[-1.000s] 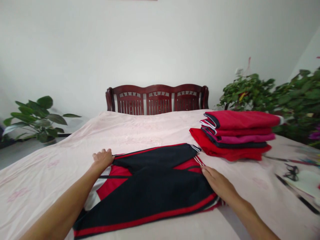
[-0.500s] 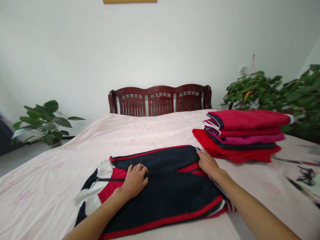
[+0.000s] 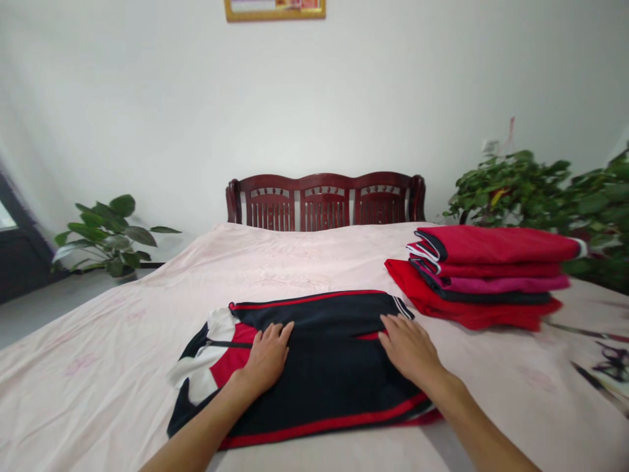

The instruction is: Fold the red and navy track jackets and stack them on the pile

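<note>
A navy zip jacket [image 3: 329,377] with red trim and a white-and-red upper part lies folded on the bed, its collar end to the left. My left hand [image 3: 266,355] rests palm down on it beside the red panel, fingers stretched out. Toward the jacket's right end, my right hand [image 3: 409,346] lies flat on the navy cloth with the fingers spread, close to a white-striped cuff [image 3: 403,307]. Neither hand grips anything. Part of the jacket's near right corner is hidden by my right forearm.
A stack of folded red, magenta and navy clothes [image 3: 496,269] sits to the right on the pale pink bedsheet [image 3: 304,252]. Dark-framed glasses [image 3: 613,360] lie at the right edge. Beyond are a wooden headboard [image 3: 324,196] and potted plants [image 3: 111,236].
My right hand has let go of the jacket's right edge and now lies flat on it, slightly inward. My left hand stays on the cloth. The camera view has shifted a little.
</note>
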`<state>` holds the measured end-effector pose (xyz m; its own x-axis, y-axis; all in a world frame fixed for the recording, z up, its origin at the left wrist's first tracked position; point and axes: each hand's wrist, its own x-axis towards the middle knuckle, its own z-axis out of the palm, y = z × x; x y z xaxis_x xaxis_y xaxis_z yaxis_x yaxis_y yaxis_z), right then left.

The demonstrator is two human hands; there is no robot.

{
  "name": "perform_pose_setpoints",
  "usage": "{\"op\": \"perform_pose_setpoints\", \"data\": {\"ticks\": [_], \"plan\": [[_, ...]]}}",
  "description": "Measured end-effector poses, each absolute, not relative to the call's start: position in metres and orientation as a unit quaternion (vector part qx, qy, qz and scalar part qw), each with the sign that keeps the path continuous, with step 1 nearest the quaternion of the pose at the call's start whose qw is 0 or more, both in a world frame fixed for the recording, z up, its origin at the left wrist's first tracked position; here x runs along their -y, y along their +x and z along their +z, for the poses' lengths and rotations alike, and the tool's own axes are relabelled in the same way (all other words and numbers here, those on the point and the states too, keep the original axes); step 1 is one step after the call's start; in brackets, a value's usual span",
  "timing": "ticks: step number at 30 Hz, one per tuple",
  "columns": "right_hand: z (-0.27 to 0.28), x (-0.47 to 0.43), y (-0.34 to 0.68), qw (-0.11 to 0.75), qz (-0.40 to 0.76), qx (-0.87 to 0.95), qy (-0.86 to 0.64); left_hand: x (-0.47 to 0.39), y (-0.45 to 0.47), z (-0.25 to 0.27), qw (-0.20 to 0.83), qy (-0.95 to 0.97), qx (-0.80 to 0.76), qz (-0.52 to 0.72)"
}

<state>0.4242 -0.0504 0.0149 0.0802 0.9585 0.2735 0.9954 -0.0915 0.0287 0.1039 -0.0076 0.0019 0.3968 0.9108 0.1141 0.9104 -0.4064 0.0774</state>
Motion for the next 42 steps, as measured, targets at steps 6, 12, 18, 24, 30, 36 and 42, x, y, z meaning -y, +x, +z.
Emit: {"op": "perform_pose_setpoints", "data": {"ticks": [6,12,18,24,30,36,42], "plan": [[-0.027,0.087,0.407,0.079,-0.16,0.661,-0.729,0.057,0.1,-0.006,0.022,0.826,-0.558,0.078],[-0.042,0.089,0.424,0.105,-0.174,0.644,-0.738,0.075,0.089,-0.03,-0.01,0.824,-0.561,0.085],[-0.044,0.089,0.421,0.138,-0.179,0.633,-0.741,0.073,0.088,-0.038,-0.047,0.821,-0.554,0.128],[-0.039,0.09,0.418,0.132,-0.173,0.626,-0.749,0.075,0.087,-0.039,-0.048,0.818,-0.551,0.16],[-0.033,0.092,0.413,0.124,-0.165,0.616,-0.76,0.073,0.086,-0.041,-0.039,0.817,-0.55,0.166],[-0.027,0.092,0.411,0.117,-0.143,0.605,-0.774,0.073,0.085,-0.04,-0.031,0.818,-0.549,0.168],[-0.026,0.091,0.409,0.111,-0.14,0.602,-0.778,0.073,0.085,-0.039,-0.029,0.818,-0.549,0.171]]}}
